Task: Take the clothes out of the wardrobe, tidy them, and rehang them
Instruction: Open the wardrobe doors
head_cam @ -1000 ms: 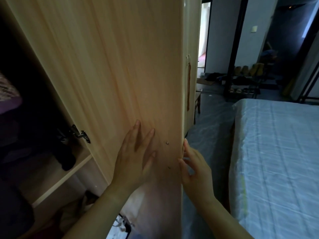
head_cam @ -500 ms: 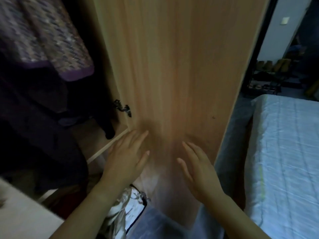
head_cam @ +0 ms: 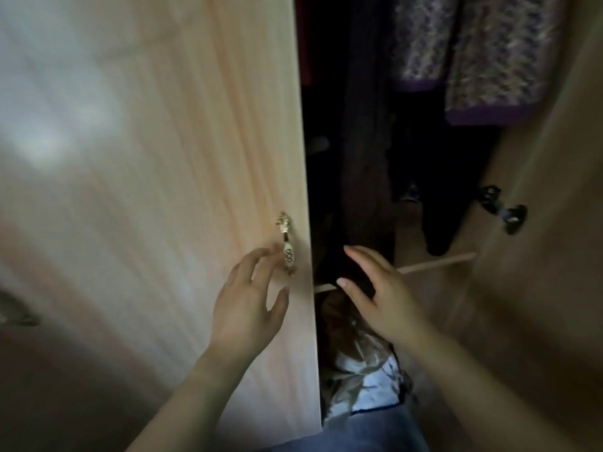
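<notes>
Left door (head_cam: 163,190) fills the left half of the frame, covering that side of the wardrobe. Right door (head_cam: 554,272) stands wide at the right edge, hinge (head_cam: 502,210) showing. Between them, upper middle to upper right, a purple patterned garment (head_cam: 489,60) hangs beside dark garments (head_cam: 368,141), above a shelf (head_cam: 437,262). Pale crumpled fabric (head_cam: 362,380) lies at lower centre. The gold-and-white handle (head_cam: 287,247) bears a dark mark, too small to read. Left hand (head_cam: 248,308): grip loosely curled, apart, fingertips just beside the handle, holding nothing. Right hand (head_cam: 381,295): fingers spread before the gap.
</notes>
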`<state>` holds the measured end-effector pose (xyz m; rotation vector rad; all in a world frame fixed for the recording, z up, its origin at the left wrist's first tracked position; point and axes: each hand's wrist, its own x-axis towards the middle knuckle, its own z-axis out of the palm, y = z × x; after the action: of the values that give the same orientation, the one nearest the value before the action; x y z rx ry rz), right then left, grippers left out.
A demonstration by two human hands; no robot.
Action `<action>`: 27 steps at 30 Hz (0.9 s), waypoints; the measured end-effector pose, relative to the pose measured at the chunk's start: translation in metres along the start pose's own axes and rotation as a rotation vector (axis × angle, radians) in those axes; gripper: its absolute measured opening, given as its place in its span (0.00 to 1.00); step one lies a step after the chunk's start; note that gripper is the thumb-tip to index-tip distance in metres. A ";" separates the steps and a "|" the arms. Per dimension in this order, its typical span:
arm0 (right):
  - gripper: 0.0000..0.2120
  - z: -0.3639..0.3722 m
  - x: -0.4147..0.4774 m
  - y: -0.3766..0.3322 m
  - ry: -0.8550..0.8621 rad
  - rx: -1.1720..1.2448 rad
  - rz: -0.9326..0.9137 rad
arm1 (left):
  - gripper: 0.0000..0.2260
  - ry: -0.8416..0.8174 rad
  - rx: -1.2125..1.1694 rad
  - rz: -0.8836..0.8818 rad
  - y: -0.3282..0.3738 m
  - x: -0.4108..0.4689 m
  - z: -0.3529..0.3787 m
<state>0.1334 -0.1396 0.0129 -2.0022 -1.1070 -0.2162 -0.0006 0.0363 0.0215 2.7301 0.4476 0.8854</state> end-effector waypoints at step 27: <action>0.24 0.010 0.106 0.015 -0.243 0.661 -0.462 | 0.18 0.367 -0.224 -0.595 0.091 0.004 0.027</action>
<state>0.2064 -0.0702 0.0504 -1.1929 -1.5463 0.1522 0.0381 -0.0503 0.0304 2.0432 1.0824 1.1638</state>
